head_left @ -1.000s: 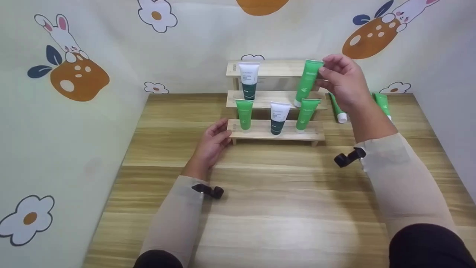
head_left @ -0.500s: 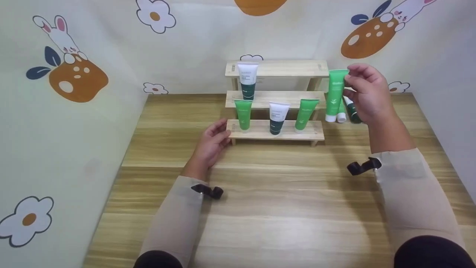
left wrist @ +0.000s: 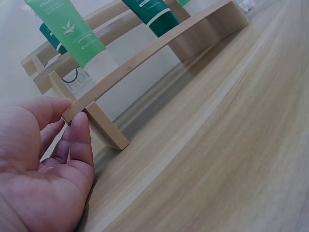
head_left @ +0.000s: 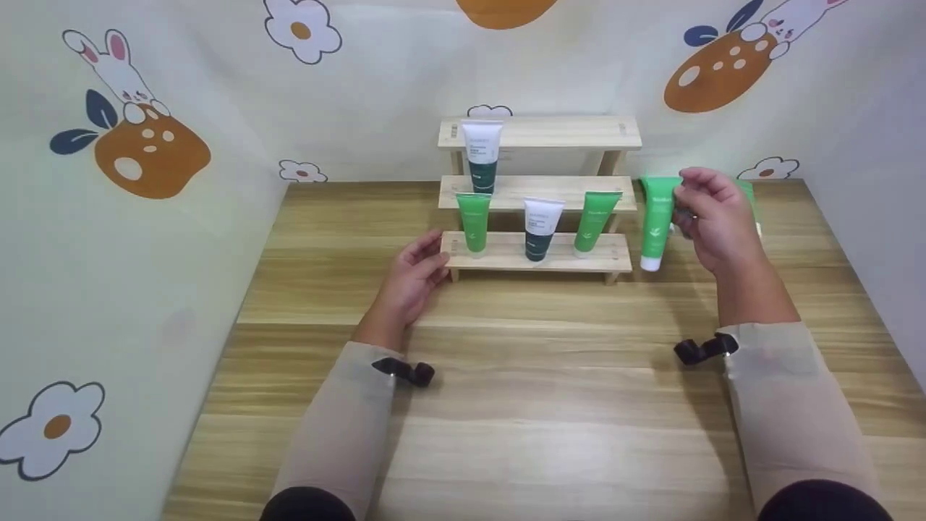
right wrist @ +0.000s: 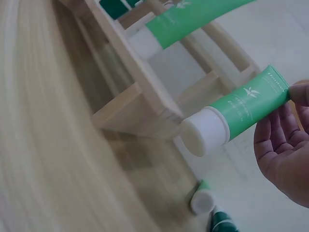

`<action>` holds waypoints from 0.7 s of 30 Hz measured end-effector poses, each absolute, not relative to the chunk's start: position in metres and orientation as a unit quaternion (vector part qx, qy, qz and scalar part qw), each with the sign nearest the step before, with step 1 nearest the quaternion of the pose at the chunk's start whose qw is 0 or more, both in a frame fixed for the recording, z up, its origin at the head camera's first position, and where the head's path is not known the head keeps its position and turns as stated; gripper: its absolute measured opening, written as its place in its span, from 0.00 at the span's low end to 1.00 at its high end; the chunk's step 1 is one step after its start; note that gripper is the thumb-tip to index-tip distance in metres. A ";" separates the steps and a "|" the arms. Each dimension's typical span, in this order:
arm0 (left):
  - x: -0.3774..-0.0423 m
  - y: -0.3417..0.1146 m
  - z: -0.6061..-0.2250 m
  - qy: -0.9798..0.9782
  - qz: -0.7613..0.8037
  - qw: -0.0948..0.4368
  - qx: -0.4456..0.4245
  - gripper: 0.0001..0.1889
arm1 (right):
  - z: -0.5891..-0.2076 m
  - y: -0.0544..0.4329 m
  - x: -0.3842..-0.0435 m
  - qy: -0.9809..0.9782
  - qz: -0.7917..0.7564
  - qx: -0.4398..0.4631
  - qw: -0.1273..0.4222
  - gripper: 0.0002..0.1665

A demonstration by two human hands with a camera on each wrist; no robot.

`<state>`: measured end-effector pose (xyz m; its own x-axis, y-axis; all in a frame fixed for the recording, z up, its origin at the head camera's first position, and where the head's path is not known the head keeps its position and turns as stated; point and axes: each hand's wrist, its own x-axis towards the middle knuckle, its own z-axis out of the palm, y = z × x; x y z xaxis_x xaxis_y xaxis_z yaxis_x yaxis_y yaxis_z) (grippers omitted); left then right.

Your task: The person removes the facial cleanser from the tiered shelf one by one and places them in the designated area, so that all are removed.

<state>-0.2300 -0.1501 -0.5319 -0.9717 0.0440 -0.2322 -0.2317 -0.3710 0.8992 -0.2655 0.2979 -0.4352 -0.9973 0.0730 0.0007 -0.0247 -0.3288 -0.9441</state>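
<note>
On my bench, the front shelf bears three tubes; behind, left on the middle shelf, stands a fourth tube; my right fingers hold another tube right of both shelves.

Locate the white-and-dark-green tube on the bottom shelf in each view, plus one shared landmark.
Head: tube right of centre, upper half.
Left wrist: tube at the top edge, near the middle; upper part cropped.
Right wrist: tube at the top edge, left of centre; mostly cropped.
Shared landmark: bottom shelf, under the tube in all three.
</note>
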 end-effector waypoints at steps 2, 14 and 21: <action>-0.230 -0.150 -0.532 0.554 0.824 0.083 -0.084 0.30 | -0.444 0.301 -0.265 -0.571 0.820 -0.025 0.020 0.10; -0.229 -0.150 -0.530 0.555 0.823 0.081 -0.087 0.30 | -0.480 0.312 -0.258 -0.580 0.812 -0.066 -0.018 0.18; -0.229 -0.150 -0.529 0.553 0.825 0.082 -0.082 0.31 | -0.491 0.313 -0.258 -0.630 0.770 -0.095 -0.027 0.22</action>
<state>-0.2285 -0.1502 -0.5295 -0.9731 0.0447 -0.2260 -0.2260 -0.3756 0.8988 -0.2580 0.3132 -0.4908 -0.9805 0.0783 -0.1805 0.1613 -0.2051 -0.9654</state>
